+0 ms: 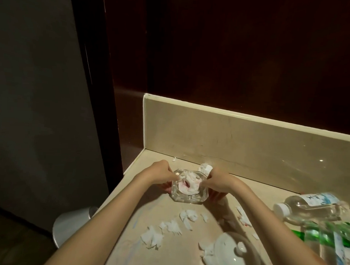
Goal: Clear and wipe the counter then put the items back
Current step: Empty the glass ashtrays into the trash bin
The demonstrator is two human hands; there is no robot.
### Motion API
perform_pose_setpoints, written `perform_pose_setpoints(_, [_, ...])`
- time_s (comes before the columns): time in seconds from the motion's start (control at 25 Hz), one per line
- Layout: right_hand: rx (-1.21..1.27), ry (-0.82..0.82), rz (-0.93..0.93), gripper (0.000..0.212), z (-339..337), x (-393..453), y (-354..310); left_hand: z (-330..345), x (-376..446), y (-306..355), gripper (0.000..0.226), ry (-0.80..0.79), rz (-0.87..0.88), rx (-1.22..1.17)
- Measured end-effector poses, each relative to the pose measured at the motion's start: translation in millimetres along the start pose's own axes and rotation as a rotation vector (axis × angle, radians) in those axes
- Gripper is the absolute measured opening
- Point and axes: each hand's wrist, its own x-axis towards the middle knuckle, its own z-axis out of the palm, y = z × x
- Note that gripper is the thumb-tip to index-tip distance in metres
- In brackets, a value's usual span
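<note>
A clear glass ashtray (187,197) sits near the back left corner of the beige counter (258,189), with crumpled white and pink tissue (189,183) inside it. My left hand (159,174) grips the ashtray's left rim. My right hand (220,183) grips its right rim, with a small white wad (205,168) just behind the fingers. Several torn tissue scraps (171,225) lie scattered on the counter in front of the ashtray.
A clear water bottle (310,206) lies on its side at the right, beside a green bottle (331,235). A white lid with a knob (234,255) lies near the front edge. A grey bin (72,224) stands on the floor left of the counter. A beige backsplash (240,139) lines the rear.
</note>
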Motion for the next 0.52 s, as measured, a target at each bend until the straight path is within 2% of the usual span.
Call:
perform_pose_setpoints(0.12, [0.043, 0.006, -0.002, 0.026, 2.2, 4.3, 2.2, 3.5, 5.9, 0.0, 0.02, -0.001, -0.027, 0.003])
perform_pose_setpoints(0.24, [0.119, -0.007, -0.011, 0.022, 0.9, -0.3, 2.2, 3.6, 2.7, 3.8, 0.014, 0.034, -0.019, -0.004])
perform_pose_setpoints(0.36, [0.249, 0.0, -0.049, 0.014, -7.6, -13.9, -2.9, -2.9, -4.7, 7.5, 0.011, 0.046, 0.004, -0.122])
perform_pose_setpoints(0.52, [0.368, 0.059, -0.136, 0.021, -20.7, -38.9, -15.0, -22.8, -25.7, 15.9, 0.005, 0.068, 0.049, -0.266])
